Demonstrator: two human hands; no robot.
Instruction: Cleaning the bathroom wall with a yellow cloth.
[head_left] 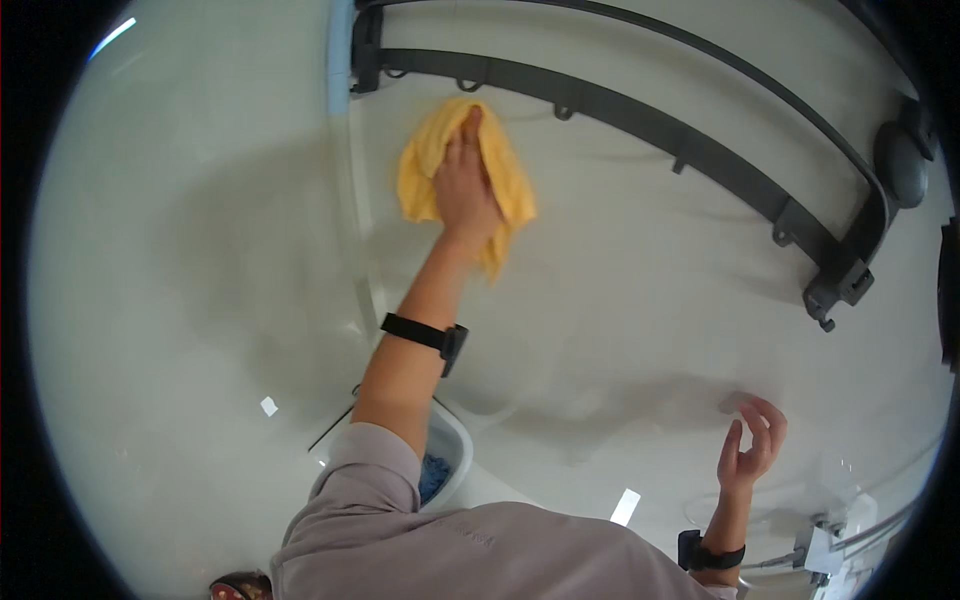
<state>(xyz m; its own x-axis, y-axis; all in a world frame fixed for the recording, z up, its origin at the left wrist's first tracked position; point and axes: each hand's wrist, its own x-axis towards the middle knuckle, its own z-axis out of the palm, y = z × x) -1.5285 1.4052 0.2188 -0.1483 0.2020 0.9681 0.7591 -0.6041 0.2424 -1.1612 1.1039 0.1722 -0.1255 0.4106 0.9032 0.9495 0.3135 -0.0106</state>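
Observation:
My left hand [466, 190] is pressed onto a yellow cloth [420, 190], holding it against a pale smooth wall [600, 300]. The cloth is bunched around the fingers, and one corner hangs down below the wrist. Just above it runs a dark grey towel rack [640, 125] with small hooks along its lower bar. My right hand [752, 445] is raised at the lower right, its fingers apart and loosely curled, with nothing seen in it. Both wrists wear black bands.
Beneath my left arm stands a pale bucket [458, 455] with a blue cloth [433, 476] in it. A light blue strip [340, 60] runs upright by the rack's left end. Metal shower fittings [825, 550] are at the lower right. A rounded dark fixture [900, 165] sits at the upper right.

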